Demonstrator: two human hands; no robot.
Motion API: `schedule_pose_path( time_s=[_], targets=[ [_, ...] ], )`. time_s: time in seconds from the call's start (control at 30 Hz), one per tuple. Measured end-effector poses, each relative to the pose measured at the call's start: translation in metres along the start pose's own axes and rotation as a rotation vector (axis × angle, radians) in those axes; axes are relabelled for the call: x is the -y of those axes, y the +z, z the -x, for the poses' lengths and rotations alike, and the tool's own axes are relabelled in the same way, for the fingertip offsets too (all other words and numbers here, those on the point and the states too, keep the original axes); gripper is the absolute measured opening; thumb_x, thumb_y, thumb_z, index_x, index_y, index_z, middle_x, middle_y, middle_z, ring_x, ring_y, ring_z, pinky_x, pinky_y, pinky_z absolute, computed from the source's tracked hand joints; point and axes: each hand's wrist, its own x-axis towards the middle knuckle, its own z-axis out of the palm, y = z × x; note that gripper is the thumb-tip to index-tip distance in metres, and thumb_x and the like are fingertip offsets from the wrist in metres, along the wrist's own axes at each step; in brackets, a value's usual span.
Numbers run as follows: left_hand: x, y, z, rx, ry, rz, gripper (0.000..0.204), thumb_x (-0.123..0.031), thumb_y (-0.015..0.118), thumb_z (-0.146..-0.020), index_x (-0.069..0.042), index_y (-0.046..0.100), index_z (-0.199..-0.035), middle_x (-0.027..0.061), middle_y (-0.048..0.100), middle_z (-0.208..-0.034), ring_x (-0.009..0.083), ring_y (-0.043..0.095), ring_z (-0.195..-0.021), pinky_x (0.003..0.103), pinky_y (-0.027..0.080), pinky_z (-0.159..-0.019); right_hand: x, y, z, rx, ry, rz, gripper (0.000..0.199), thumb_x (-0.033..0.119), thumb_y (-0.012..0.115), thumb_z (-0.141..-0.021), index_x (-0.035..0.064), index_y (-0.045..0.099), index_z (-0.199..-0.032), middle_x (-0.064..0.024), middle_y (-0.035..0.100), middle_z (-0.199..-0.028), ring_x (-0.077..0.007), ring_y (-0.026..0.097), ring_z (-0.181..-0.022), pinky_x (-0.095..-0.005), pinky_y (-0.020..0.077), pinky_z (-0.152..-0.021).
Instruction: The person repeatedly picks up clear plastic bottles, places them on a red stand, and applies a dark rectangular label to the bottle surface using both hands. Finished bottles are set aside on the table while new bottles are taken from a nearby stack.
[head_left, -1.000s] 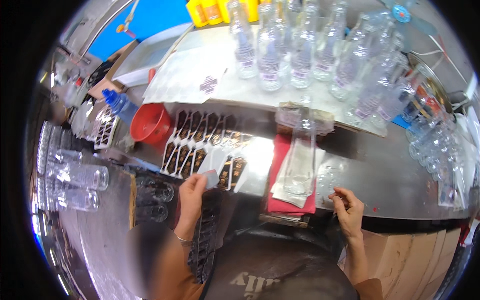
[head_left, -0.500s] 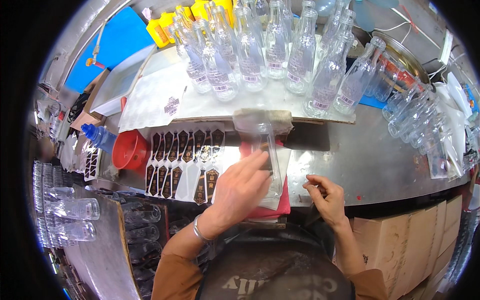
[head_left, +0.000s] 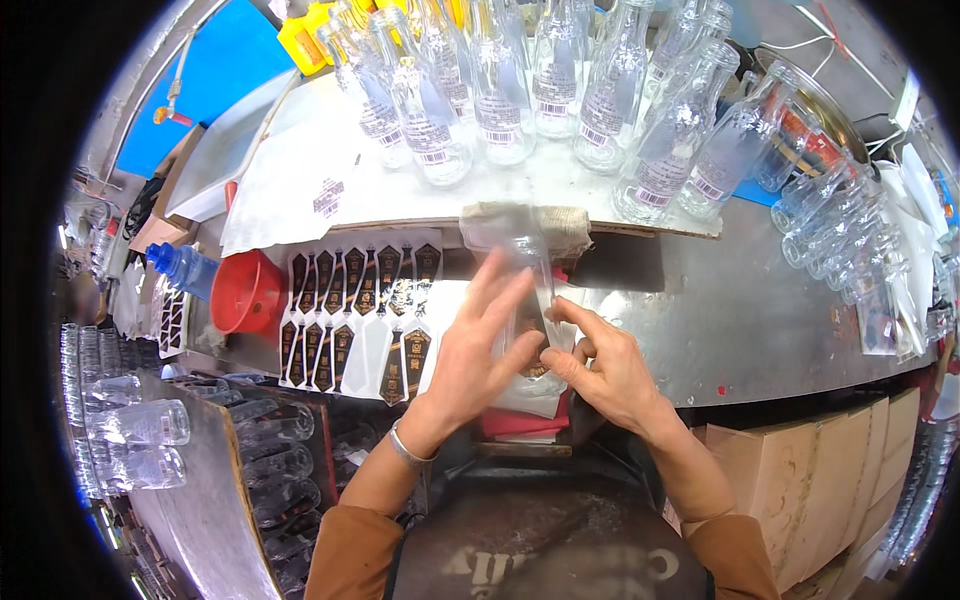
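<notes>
A clear glass bottle (head_left: 543, 268) lies on its side in front of me, its neck end toward the white board, blurred. A dark label (head_left: 528, 318) shows on its body between my hands. My left hand (head_left: 478, 335) lies over the bottle's left side, fingers spread and slightly smeared. My right hand (head_left: 608, 368) has thumb and forefinger on the bottle's right side, the other fingers curled. Under the bottle are a rolled cream cloth (head_left: 568, 228) and a red pad (head_left: 525, 425). Left of them lies a sheet of black tie-shaped labels (head_left: 405, 365), with one blank spot.
Several clear bottles (head_left: 505, 120) stand on a white board (head_left: 290, 200) beyond my hands. A red cup (head_left: 247, 292) and a blue-capped bottle (head_left: 185, 268) are at left. More glassware (head_left: 820, 235) lies at right. Cardboard boxes (head_left: 800, 480) stand below the metal table (head_left: 760, 330).
My right hand has moved left and up onto the bottle, its thumb and forefinger parting. My left hand's fingers have spread and shifted slightly. The whole view has tilted a little.
</notes>
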Motion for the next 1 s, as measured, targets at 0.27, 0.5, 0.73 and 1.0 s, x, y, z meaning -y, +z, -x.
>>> schedule_pose_path(
  time_s=[0.27, 0.5, 0.73, 1.0],
  targets=[
    [-0.003, 0.0, -0.003, -0.002, 0.004, -0.045, 0.062, -0.012, 0.076, -0.087, -0.008, 0.054, -0.145, 0.0217, 0.035, -0.159, 0.0392, 0.053, -0.132, 0.046, 0.049, -0.105, -0.003, 0.0, -0.004, 0.035, 0.094, -0.096, 0.059, 0.025, 0.071, -0.095, -0.0075, 0.05, -0.14, -0.018, 0.067, -0.12, -0.0073, 0.06, -0.065, -0.0278, 0.0497, -0.063],
    [-0.002, 0.0, -0.004, -0.004, -0.019, -0.015, 0.061, -0.013, 0.075, -0.089, -0.009, 0.054, -0.146, 0.0199, 0.036, -0.157, 0.0364, 0.055, -0.13, 0.043, 0.056, -0.095, -0.008, 0.006, -0.005, -0.002, 0.057, -0.093, 0.057, 0.024, 0.071, -0.095, -0.0062, 0.05, -0.139, -0.0188, 0.067, -0.121, -0.0083, 0.063, -0.065, -0.0284, 0.0499, -0.061],
    [-0.001, -0.002, -0.005, 0.008, -0.01, -0.075, 0.061, -0.013, 0.075, -0.089, -0.008, 0.053, -0.146, 0.0193, 0.036, -0.158, 0.0337, 0.055, -0.131, 0.042, 0.056, -0.094, -0.01, 0.01, -0.004, -0.078, 0.08, -0.16, 0.053, 0.025, 0.073, -0.089, -0.0038, 0.057, -0.13, -0.0199, 0.07, -0.115, -0.0192, 0.064, -0.071, -0.0341, 0.0534, -0.074],
    [0.005, 0.006, 0.028, 0.068, -0.379, 0.678, 0.084, -0.005, 0.068, -0.093, -0.001, 0.018, -0.161, 0.021, 0.03, -0.161, 0.0313, 0.038, -0.145, 0.042, 0.039, -0.115, -0.004, 0.004, 0.004, -0.007, 0.133, -0.186, 0.055, 0.028, 0.067, -0.095, -0.0073, 0.053, -0.134, -0.0263, 0.069, -0.119, -0.0275, 0.073, -0.091, -0.036, 0.0543, -0.085]
  ],
)
